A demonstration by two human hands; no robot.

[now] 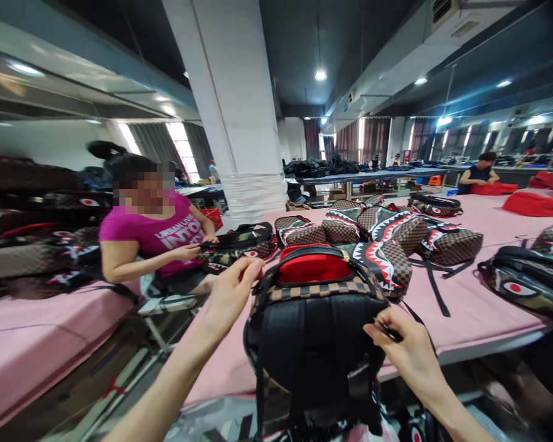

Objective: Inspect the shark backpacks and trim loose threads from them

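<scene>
A backpack point(320, 344) with black back panel and straps, brown checks and an open top showing red lining stands upright at the pink table's near edge, back panel facing me. My left hand point(237, 285) is closed in a pinch beside its upper left corner; what the fingertips hold, if anything, is too small to make out. At the bag's right side, my right hand point(403, 337) is closed, thumb and fingers together, with something dark showing between them. Shark-mouth checked backpacks point(382, 264) lie just behind the open bag.
On the left, a co-worker in a pink shirt point(172, 233) handles a camouflage bag point(239, 245). Stacked bags point(37, 245) fill the left table. More bags point(529, 282) lie at right on the pink table point(479, 313). A white pillar point(233, 104) rises behind.
</scene>
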